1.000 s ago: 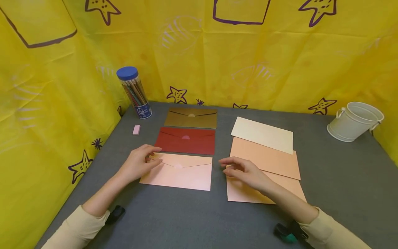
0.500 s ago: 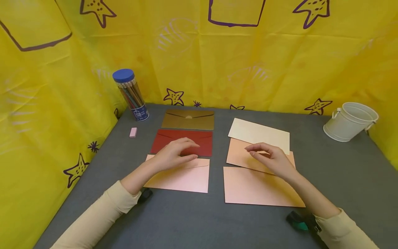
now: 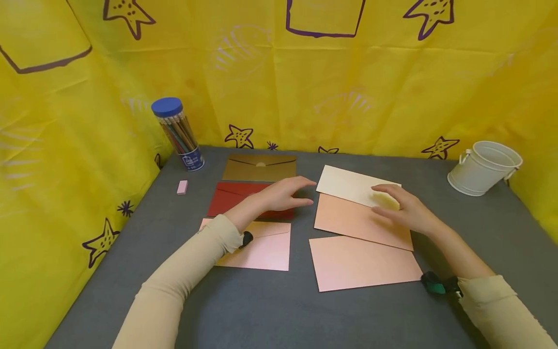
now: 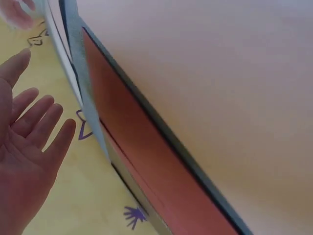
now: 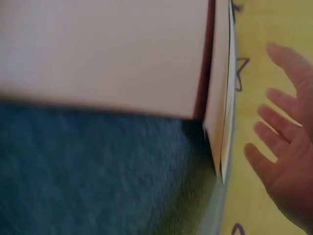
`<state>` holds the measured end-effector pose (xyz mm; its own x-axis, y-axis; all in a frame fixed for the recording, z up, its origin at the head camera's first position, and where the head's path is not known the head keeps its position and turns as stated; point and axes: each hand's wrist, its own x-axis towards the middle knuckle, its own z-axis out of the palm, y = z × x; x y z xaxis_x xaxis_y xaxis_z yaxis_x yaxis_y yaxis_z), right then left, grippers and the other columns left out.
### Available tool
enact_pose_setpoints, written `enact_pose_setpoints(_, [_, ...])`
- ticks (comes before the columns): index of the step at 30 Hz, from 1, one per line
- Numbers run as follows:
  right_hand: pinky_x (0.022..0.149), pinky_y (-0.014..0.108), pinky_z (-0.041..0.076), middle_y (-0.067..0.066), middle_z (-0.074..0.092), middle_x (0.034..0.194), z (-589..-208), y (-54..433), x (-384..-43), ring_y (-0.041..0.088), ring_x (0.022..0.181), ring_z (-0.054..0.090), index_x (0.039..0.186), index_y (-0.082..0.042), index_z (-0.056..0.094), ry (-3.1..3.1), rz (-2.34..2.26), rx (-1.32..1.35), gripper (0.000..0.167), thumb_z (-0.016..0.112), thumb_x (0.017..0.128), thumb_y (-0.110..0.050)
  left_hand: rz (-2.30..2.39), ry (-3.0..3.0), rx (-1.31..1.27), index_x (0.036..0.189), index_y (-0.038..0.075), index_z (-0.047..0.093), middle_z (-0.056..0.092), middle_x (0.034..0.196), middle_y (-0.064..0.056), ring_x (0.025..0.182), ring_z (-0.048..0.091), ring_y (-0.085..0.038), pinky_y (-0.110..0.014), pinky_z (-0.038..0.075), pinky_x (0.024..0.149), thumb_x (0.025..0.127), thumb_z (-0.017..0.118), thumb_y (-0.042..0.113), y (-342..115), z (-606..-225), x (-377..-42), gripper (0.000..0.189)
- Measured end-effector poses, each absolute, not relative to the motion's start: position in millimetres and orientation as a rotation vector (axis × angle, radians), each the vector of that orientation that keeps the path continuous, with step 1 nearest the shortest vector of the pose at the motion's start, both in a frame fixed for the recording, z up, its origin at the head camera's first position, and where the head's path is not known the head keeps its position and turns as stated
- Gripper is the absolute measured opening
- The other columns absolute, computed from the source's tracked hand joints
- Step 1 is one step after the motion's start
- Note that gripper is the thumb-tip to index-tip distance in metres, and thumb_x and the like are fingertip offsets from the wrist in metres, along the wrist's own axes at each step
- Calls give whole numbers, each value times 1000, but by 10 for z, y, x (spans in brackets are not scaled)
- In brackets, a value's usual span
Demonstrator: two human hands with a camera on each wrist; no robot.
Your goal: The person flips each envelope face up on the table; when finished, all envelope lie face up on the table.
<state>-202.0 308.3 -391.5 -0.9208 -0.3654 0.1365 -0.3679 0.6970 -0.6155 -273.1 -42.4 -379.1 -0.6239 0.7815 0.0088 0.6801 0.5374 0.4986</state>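
Observation:
My left hand [image 3: 285, 195] hovers over the right part of the red envelope [image 3: 222, 198], fingers extended toward the cream envelope [image 3: 344, 183]. Its palm and spread fingers show in the left wrist view, holding nothing. Over the right end of the cream envelope, my right hand [image 3: 403, 208] hangs with thumb and fingers apart and nothing between them. The cream envelope overlaps the top of a peach envelope [image 3: 348, 220]; a pale pink envelope [image 3: 362, 264] lies nearest, slightly turned. On the left, a gold envelope [image 3: 261, 170] lies behind the red one, and a pink envelope [image 3: 270, 252] is partly under my left sleeve.
A blue-lidded tub of pencils [image 3: 178, 133] stands at the back left, with a small pink eraser [image 3: 182, 187] in front of it. At the back right is a white metal bucket [image 3: 481, 169]. Yellow patterned cloth [image 3: 305, 72] borders the grey table [image 3: 279, 320].
Both hands have moved away from me and to the right, off the pink envelopes. The nearest right-hand envelope has shifted toward me and turned, opening a gap below the peach one.

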Motion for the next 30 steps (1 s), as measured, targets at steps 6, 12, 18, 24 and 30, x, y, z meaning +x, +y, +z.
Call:
enact_pose_setpoints(6, [103, 69, 23, 28, 31, 149, -3874, 3259, -2111, 48, 136, 27, 145, 3, 37, -3092, 966, 630, 78, 74, 87, -35, 537, 2542, 1199, 149, 8, 40, 40, 151, -7, 140, 35, -20, -32, 25, 114, 97, 60, 36, -196, -3865, -2926, 62])
enact_pose_setpoints(12, [107, 68, 16, 32, 19, 153, -3912, 3390, -2201, 51, 140, 15, 149, 8, 25, -3184, 898, 639, 93, 74, 86, -39, 438, 2542, 1179, 152, 7, 31, 32, 156, -8, 144, 26, -21, -30, 18, 117, 98, 58, 37, -20, -3892, -3040, 67])
enact_pose_setpoints(18, [109, 67, 11, 31, 4, 157, -3961, 3452, -2243, 48, 144, 3, 153, 6, 15, -3233, 882, 616, 102, 74, 85, -43, 410, 2525, 1147, 154, 3, 21, 23, 159, -13, 147, 19, -23, -31, 15, 117, 99, 54, 40, 114, -3955, -3082, 74])
enact_pose_setpoints(24, [108, 68, 10, 31, -1, 157, -3952, 3459, -2230, 48, 144, 0, 154, 4, 11, -3268, 893, 577, 105, 72, 85, -46, 376, 2543, 1070, 155, 2, 12, 14, 161, -16, 148, 10, -27, -34, 10, 118, 99, 52, 45, 166, -3991, -3071, 82])
enact_pose_setpoints(30, [109, 66, 12, 30, 2, 158, -3988, 3487, -2245, 48, 144, 5, 154, 3, 14, -3284, 822, 538, 105, 71, 84, -51, 405, 2558, 1040, 155, 1, 12, 16, 160, -16, 148, 11, -29, -35, 10, 118, 98, 54, 43, 186, -3998, -3063, 82])
